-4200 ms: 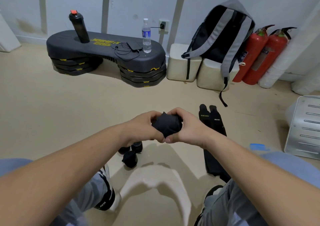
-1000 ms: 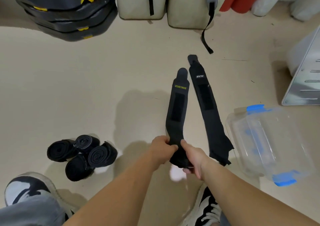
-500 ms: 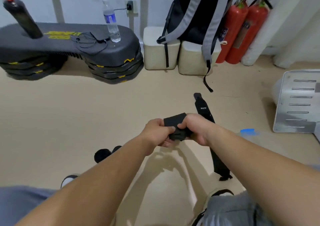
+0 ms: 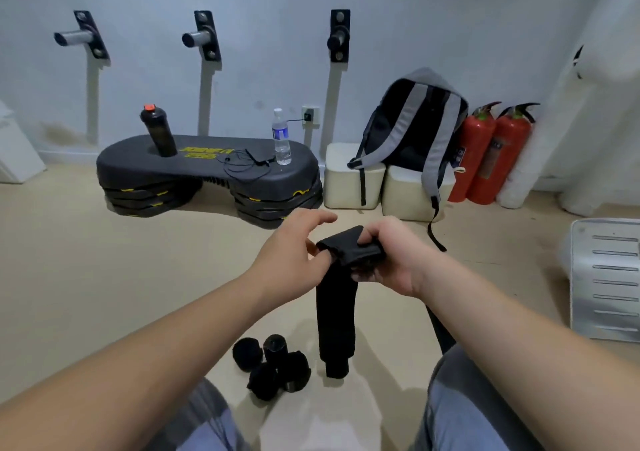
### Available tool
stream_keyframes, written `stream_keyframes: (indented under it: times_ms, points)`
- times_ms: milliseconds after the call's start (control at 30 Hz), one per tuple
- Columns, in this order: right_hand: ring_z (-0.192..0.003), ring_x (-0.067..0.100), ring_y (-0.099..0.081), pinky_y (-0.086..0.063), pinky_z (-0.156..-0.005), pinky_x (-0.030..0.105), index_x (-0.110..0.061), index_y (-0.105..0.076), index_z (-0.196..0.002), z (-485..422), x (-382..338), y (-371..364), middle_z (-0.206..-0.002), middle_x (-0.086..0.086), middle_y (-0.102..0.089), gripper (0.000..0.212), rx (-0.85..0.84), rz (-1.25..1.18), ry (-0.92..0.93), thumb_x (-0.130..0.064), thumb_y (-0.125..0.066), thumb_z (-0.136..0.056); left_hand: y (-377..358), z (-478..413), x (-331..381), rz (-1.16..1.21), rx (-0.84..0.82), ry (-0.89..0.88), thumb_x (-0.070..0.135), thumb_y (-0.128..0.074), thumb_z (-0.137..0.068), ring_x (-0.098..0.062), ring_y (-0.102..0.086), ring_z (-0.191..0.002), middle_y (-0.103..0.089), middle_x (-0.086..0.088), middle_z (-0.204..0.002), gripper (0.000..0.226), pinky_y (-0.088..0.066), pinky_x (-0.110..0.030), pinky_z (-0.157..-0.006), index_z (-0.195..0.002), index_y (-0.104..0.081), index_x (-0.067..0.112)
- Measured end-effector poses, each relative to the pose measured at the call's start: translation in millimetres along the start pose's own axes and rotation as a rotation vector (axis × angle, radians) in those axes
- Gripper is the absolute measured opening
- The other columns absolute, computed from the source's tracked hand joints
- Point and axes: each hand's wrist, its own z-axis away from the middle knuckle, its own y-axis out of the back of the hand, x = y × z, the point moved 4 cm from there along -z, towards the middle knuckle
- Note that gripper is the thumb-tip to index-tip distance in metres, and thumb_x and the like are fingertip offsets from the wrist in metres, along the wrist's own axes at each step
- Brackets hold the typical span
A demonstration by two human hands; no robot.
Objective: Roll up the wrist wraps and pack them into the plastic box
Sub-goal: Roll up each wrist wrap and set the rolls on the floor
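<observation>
Pinching black fabric wrist wrap w/ R grip, steadying w/ spread L grip; letting tail dangle for tension.

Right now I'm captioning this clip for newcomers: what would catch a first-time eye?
The black wrist wrap held up at centre comes first, its top partly rolled and its tail hanging toward the floor. Below it lies a cluster of rolled wraps. Two red fire extinguishers stand at the back right.
</observation>
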Motion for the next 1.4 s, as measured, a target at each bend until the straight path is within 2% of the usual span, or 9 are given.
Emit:
stream_keyframes:
  times_ms: [167, 267, 333, 433, 533, 667, 800, 1133, 1400]
  points:
    - [-0.047, 0.020, -0.039, -0.043, -0.052, 0.030, -0.009, -0.053, -0.081, -13.8, 7.7, -14.8, -0.067, 0.010, -0.047, 0.016, -0.051, 0.037, -0.103, -0.015, -0.040, -0.087, -25.7, 1.5, -13.2, 0.012, 0.026, -0.101, 0.010, -0.063, -0.097, -0.007, -0.058, -0.095, -0.065, 0.009, -0.110, 0.027, -0.051, -0.031, -0.088, -0.119, -0.071, 0.024]
    - [-0.052, 0.022, -0.043, -0.044, -0.057, 0.031, -0.012, -0.057, -0.085, -22.0, 3.0, -5.9, -0.062, 0.007, -0.050, 0.051, -0.030, 0.342, -0.104, -0.050, -0.030, -0.105, -34.3, -2.8, -29.4, 0.150, 0.081, 0.102, 0.018, -0.060, -0.104, -0.011, -0.063, -0.085, -0.070, 0.010, -0.093, 0.013, -0.053, -0.037, -0.080, -0.109, -0.070, 0.024]
    - [-0.062, 0.022, -0.050, -0.046, -0.065, 0.035, -0.014, -0.059, -0.084, -27.7, -9.5, -0.6, -0.067, 0.004, -0.055, 0.069, 0.084, 0.562, 0.033, -0.070, -0.022, -0.103, -34.4, -13.3, -30.6, 0.286, 0.106, 0.238, 0.025, -0.056, -0.107, -0.023, -0.068, -0.084, -0.072, -0.001, -0.089, 0.013, -0.056, -0.045, -0.079, -0.106, -0.067, 0.019]
    - [-0.089, 0.016, -0.064, -0.053, -0.091, 0.040, -0.021, -0.068, -0.102, -39.7, -21.7, -0.2, -0.099, -0.004, -0.069, 0.067, 0.178, 0.524, 0.267, -0.076, -0.029, -0.094, -32.8, -28.3, -19.6, 0.390, 0.092, 0.283, 0.027, -0.051, -0.109, -0.026, -0.069, -0.086, -0.073, -0.007, -0.093, 0.016, -0.055, -0.040, -0.077, -0.105, -0.064, 0.018]
    - [-0.107, 0.013, -0.073, -0.055, -0.100, 0.035, -0.024, -0.072, -0.113, -48.8, -21.0, -4.2, -0.112, -0.001, -0.078, 0.048, 0.121, 0.360, 0.362, -0.059, -0.040, -0.106, -33.5, -36.7, -12.8, 0.447, 0.105, 0.298, 0.028, -0.052, -0.109, -0.023, -0.067, -0.083, -0.072, -0.010, -0.095, 0.017, -0.055, -0.040, -0.077, -0.102, -0.064, 0.019]
    - [-0.089, 0.016, -0.072, -0.056, -0.070, 0.024, -0.012, -0.070, -0.107, -52.4, -24.7, -2.0, -0.097, 0.008, -0.077, 0.028, 0.058, 0.226, 0.419, -0.032, -0.051, -0.110, -35.8, -43.7, -16.2, 0.540, 0.154, 0.349, 0.029, -0.053, -0.108, -0.017, -0.067, -0.080, -0.073, -0.002, -0.092, 0.015, -0.054, -0.036, -0.073, -0.104, -0.066, 0.022]
    - [-0.071, 0.011, -0.069, -0.050, -0.067, 0.028, -0.017, -0.064, -0.086, -54.9, -28.1, 8.5, -0.078, -0.002, -0.073, 0.023, 0.022, 0.175, 0.446, -0.018, -0.056, -0.108, -35.5, -45.6, -19.3, 0.607, 0.135, 0.388, 0.028, -0.054, -0.109, -0.007, -0.065, -0.070, -0.068, 0.002, -0.079, 0.014, -0.047, -0.023, -0.062, -0.106, -0.065, 0.021]
    - [-0.087, 0.021, -0.065, -0.047, -0.080, 0.039, -0.014, -0.070, -0.102, -52.0, -24.1, 9.7, -0.094, 0.006, -0.073, 0.014, -0.081, 0.151, 0.358, -0.025, -0.061, -0.105, -25.3, -38.8, -25.3, 0.637, 0.121, 0.430, 0.026, -0.054, -0.109, -0.008, -0.062, -0.062, -0.066, -0.003, -0.061, 0.019, -0.038, -0.030, -0.064, -0.097, -0.067, 0.019]
    - [-0.077, 0.012, -0.071, -0.055, -0.065, 0.027, -0.011, -0.065, -0.105, -52.9, -16.4, 6.4, -0.089, 0.004, -0.076, 0.010, -0.063, 0.243, 0.348, -0.020, -0.059, -0.107, -18.4, -37.4, -27.9, 0.590, 0.141, 0.403, 0.023, -0.059, -0.107, -0.008, -0.063, -0.061, -0.067, 0.003, -0.066, 0.014, -0.041, -0.021, -0.057, -0.105, -0.072, 0.019]
